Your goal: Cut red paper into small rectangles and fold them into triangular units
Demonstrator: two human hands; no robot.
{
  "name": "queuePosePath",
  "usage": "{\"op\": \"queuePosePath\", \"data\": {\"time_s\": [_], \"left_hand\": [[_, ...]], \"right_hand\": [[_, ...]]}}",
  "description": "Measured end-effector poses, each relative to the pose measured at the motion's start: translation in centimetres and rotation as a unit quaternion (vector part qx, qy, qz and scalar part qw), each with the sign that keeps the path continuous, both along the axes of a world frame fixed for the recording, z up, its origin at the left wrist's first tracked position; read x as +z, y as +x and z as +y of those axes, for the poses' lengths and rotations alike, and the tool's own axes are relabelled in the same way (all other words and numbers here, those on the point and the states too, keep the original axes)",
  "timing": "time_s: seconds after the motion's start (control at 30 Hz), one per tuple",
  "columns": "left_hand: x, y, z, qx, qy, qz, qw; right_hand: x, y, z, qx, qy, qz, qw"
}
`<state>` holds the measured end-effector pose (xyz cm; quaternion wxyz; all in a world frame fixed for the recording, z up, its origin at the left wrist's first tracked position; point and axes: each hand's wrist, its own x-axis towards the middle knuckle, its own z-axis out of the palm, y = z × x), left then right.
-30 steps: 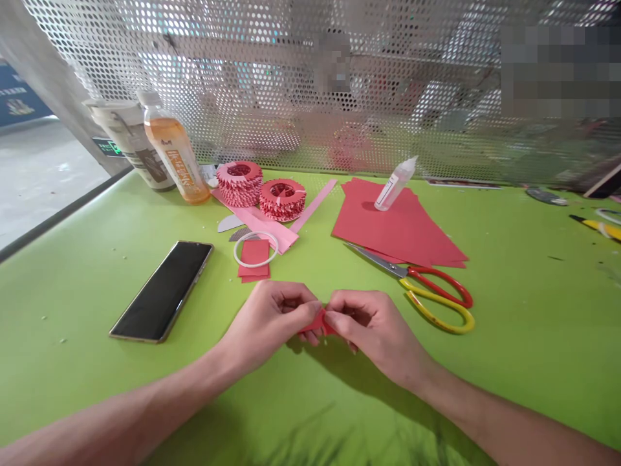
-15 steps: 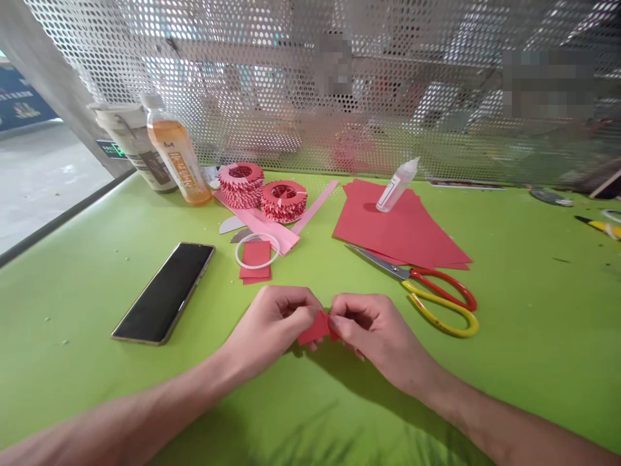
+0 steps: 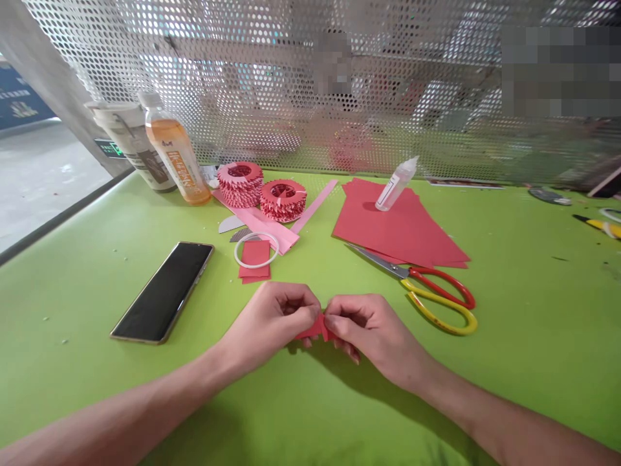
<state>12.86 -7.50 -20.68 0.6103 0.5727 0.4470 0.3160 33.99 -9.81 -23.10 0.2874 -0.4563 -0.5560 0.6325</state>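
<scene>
A small piece of red paper point(image 3: 313, 329), creased in the middle, is pinched between my two hands just above the green table. My left hand point(image 3: 276, 314) grips its left part between thumb and fingers. On the other side my right hand point(image 3: 363, 327) pinches the right part, and its fingers cover much of it. Beyond my left hand lie several small red paper rectangles point(image 3: 254, 265) with a white ring point(image 3: 237, 255) on top. Scissors point(image 3: 405, 273) with one red and one yellow handle rest to the right of my right hand.
Larger red sheets point(image 3: 378, 234) carry an upright, tilted-looking glue bottle point(image 3: 394, 188). Two pleated red-pink paper rings point(image 3: 284, 206) and pink strips point(image 3: 272, 230) lie at the back. A phone point(image 3: 162, 291) is at left; a drink bottle point(image 3: 177, 158) and cup point(image 3: 133, 145) stand behind it.
Both hands have drawn slightly closer together, with the right hand shifting a little left. The red paper between them now bends more at its crease, and less of its face shows.
</scene>
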Motion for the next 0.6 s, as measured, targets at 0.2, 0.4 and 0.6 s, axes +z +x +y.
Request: {"op": "queuePosePath", "data": {"time_s": [0.2,0.4,0.6], "left_hand": [[0.1,-0.17,-0.12,-0.019,0.004,0.012,1.0],[0.51,-0.16,-0.24,-0.043,0.065,0.013,0.997],[0.56,0.33,-0.68,-0.043,0.166,0.09,0.981]], "right_hand": [[0.72,-0.13,-0.15,-0.023,0.062,-0.001,0.998],[0.59,-0.11,-0.03,-0.033,0.081,-0.02,0.996],[0.47,-0.46,-0.41,-0.047,0.163,-0.086,0.982]]}}
